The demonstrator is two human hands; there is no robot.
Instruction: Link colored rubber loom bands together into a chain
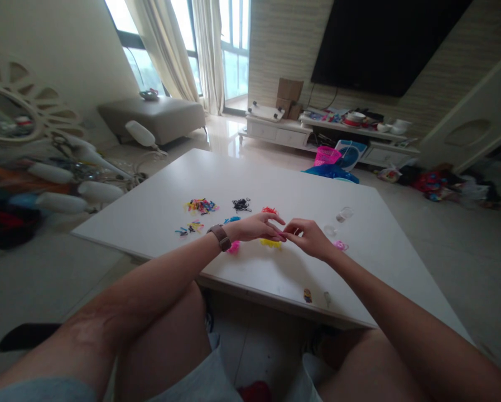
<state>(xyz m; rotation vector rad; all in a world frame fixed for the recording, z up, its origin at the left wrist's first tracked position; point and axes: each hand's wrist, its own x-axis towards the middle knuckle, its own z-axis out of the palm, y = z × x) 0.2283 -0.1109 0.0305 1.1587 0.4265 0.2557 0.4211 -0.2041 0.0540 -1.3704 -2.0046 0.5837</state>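
My left hand (pixel 256 226), with a brown watch (pixel 221 237) at its wrist, reaches over the white table (pixel 317 192). Its upper fingers stretch out, while the lower ones meet the fingertips of my right hand (pixel 304 237). My right thumb and finger are pinched together there. Something pinkish shows where the hands meet, too small to name. Beneath the hands lie a yellow pile (pixel 271 244) and a pink pile (pixel 233 247) of small pieces, both partly covered. A red pile (pixel 269 210) and a blue pile (pixel 232 220) sit just beyond my left hand.
Left on the table are a black pile of small loops (pixel 241 205) and mixed-colour pieces (pixel 201 206). To the right stand a clear container (pixel 345 214) and pink pieces (pixel 341 245). A small yellow-and-dark figure (pixel 307 295) lies near the front edge. A lamp (pixel 83 191) borders the table's left.
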